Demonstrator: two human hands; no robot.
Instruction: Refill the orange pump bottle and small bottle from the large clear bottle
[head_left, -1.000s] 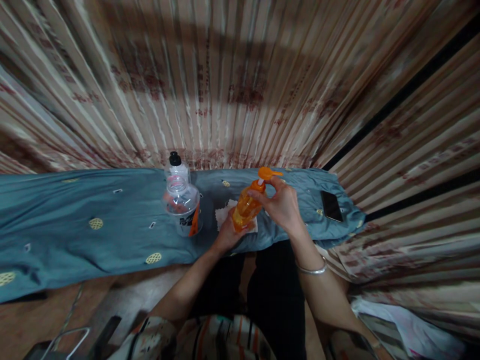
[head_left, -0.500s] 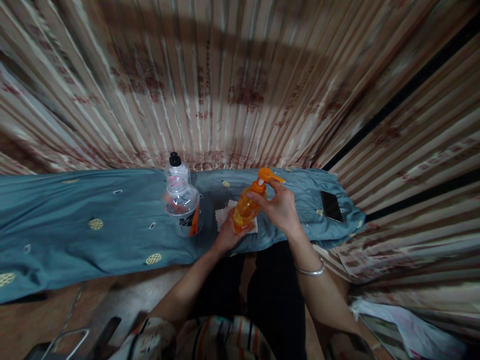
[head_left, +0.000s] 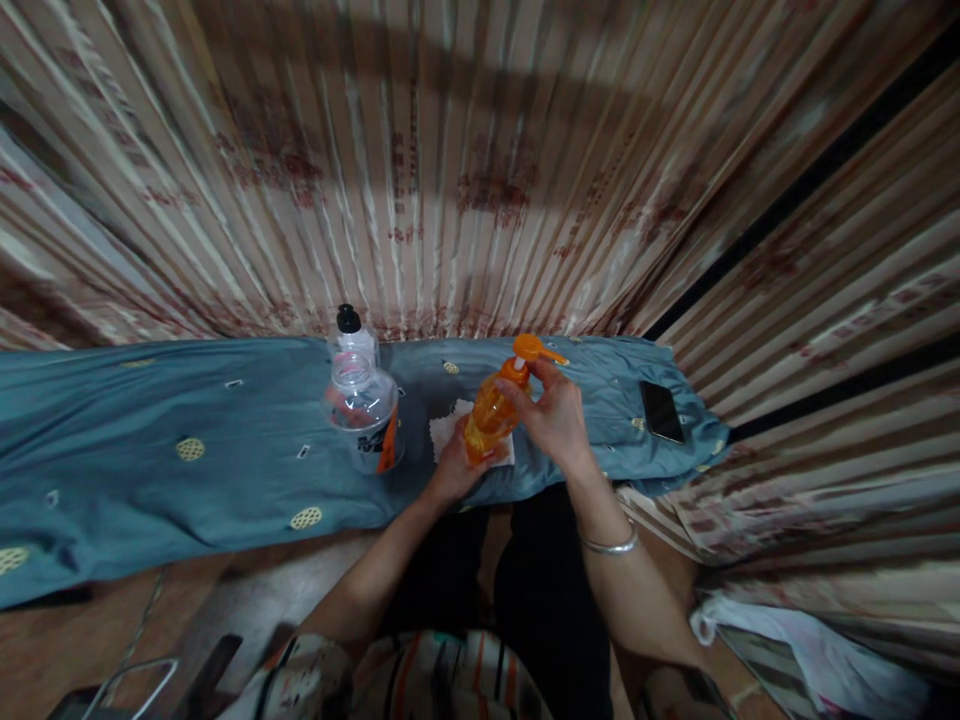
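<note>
An orange pump bottle [head_left: 491, 410] with an orange pump head stands tilted over a white tissue [head_left: 448, 430] on a blue-grey cloth [head_left: 187, 440]. My left hand [head_left: 454, 470] is wrapped round the bottle's base from below. My right hand [head_left: 553, 415] grips the bottle's neck just under the pump head, fingers curled around it. A thin metal bangle sits on my right wrist.
A clear plastic jar [head_left: 365, 410] with a printed label stands left of the tissue, a clear bottle with a black cap [head_left: 351, 335] behind it. A dark phone [head_left: 662, 411] lies at the cloth's right end. Striped curtains hang behind and to the right.
My right hand has shifted slightly left and lower on the bottle's neck, and the pump spout has turned a little. My left hand stays on the base.
</note>
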